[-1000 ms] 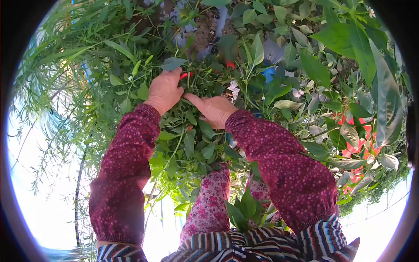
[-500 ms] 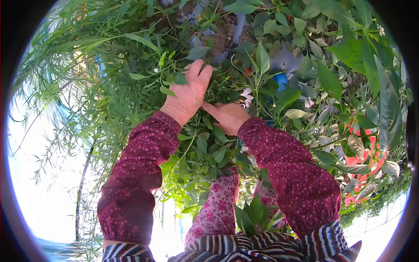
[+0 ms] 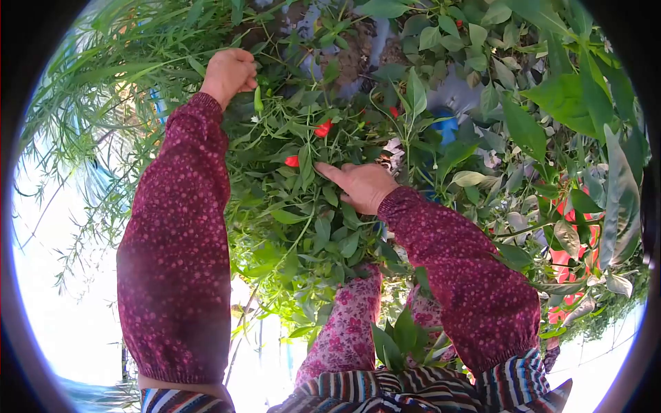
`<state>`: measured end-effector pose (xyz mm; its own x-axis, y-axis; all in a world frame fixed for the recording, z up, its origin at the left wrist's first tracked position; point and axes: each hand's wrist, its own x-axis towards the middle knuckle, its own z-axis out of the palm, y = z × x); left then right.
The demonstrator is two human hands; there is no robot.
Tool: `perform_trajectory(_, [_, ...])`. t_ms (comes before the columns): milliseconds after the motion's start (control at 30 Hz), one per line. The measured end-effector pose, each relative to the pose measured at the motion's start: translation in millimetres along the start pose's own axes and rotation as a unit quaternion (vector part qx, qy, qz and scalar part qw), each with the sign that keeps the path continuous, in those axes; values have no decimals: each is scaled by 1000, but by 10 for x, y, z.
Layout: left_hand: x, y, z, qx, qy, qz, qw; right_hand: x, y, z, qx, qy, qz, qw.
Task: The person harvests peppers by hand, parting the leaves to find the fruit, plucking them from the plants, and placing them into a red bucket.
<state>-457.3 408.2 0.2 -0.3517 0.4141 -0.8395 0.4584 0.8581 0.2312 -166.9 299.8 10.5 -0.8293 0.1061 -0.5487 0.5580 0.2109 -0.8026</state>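
My left hand is up at the left of the pepper plant, its fingers closed. What they grip, if anything, is hidden behind the fingers. Just below the fingers hangs a slim green chilli pepper. My right hand is lower, at the middle, with one finger stretched out to the left into the leaves; its other fingers are partly hidden. Near that fingertip shows a red pepper, partly covered by a leaf. A second red pepper sits above it.
Feathery green plants crowd the left side. Broad-leaved plants fill the right, with a blue object among them and a red object behind the leaves. Patterned trouser legs show below.
My left hand has moved up and left from the middle of the plant, and its fingers have closed. Two red peppers have come into sight. My right hand has barely moved.
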Motion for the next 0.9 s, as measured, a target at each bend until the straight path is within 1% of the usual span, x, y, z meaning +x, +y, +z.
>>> perform_trajectory(67, [130,201,151,-37,48,98,993,-1,8,6,6,4,0,1000])
perform_trajectory(100, [246,262,229,154,94,222,958,-15,29,9,3,3,1,1000])
perform_trajectory(133, [369,265,293,339,137,331,870,-26,37,19,2,0,2,1000])
perform_trajectory(167, [376,284,402,436,76,255,860,-34,32,26,2,-1,1,1000])
perform_trajectory(200, [327,236,478,520,-21,172,836,-14,27,10,0,2,-4,1000])
perform_trajectory(233, [266,214,494,569,-105,118,807,-18,22,-17,1,-3,-8,1000])
perform_trajectory(300, [128,-10,499,579,-105,124,799,-25,19,-37,2,2,-10,1000])
perform_trajectory(333, [17,-161,500,542,-33,162,824,-33,6,-45,5,1,-7,1000])
perform_trajectory(367, [-111,-304,512,522,58,225,821,-18,1,-39,1,-3,-8,1000])
perform_trajectory(400, [-224,-408,513,483,129,308,810,5,29,25,1,-2,-13,1000])
perform_trajectory(433, [-374,-440,515,447,151,348,810,35,85,144,3,16,-23,1000])
perform_trajectory(467, [-510,-460,539,408,173,388,808,61,45,124,3,34,-31,999])
perform_trajectory(500, [-638,-460,567,370,174,387,826,85,21,94,-33,-36,12,999])
perform_trajectory(533, [-741,-484,602,331,174,385,844,90,-6,39,-33,-37,10,999])
perform_trajectory(567, [-869,-329,626,306,174,376,857,-7,7,-100,-34,-56,2,998])
perform_trajectory(600, [-935,-333,612,305,175,374,858,-24,15,-121,-39,-79,-4,996])
perform_trajectory(633, [-983,-354,604,286,164,371,868,2,86,77,-24,7,-22,999])
perform_trajectory(667, [-1038,-331,609,263,152,372,877,32,114,131,-27,5,-16,999])
perform_trajectory(700, [-1097,-330,567,205,128,361,901,55,167,199,-9,10,-15,1000])
perform_trajectory(733, [-1139,-325,522,137,97,320,933,2,216,229,10,13,-1,1000])
perform_trajectory(767, [-1123,-388,495,27,51,255,965,-37,209,178,-15,-1,-2,1000])
perform_trajectory(800, [-1117,-391,454,-87,1,223,971,-32,158,98,-39,-14,-10,999])
perform_trajectory(867, [-1214,-279,310,-107,-28,197,974,-55,82,70,-1,17,1,1000])
perform_trajectory(900, [-1343,-156,234,-133,-24,158,978,-48,49,47,-1,13,6,1000])
